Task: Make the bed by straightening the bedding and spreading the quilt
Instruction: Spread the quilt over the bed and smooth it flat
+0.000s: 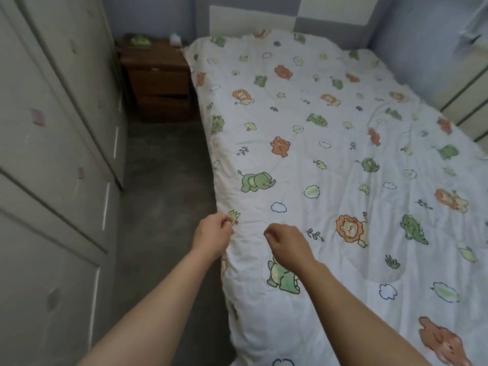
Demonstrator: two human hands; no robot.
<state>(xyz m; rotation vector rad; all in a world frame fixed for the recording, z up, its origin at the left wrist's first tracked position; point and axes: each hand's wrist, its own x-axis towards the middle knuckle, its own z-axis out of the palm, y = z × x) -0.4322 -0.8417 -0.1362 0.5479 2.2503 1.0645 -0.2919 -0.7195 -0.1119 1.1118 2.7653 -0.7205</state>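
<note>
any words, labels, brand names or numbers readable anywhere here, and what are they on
None can be read.
The quilt shows only cartoon animals, clouds and leaves, no lettering.
The small stickers on the wardrobe are too blurred to tell.
The items on the nightstand are too small and blurred to read.

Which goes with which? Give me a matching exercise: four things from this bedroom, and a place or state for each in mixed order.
Things:
1. quilt
2. nightstand
3. left hand
4. wardrobe

Places or states:
A. pinching the quilt's near edge
B. spread over the bed
C. along the left wall
D. beside the head of the bed

Pairs: 1-B, 2-D, 3-A, 4-C
</note>
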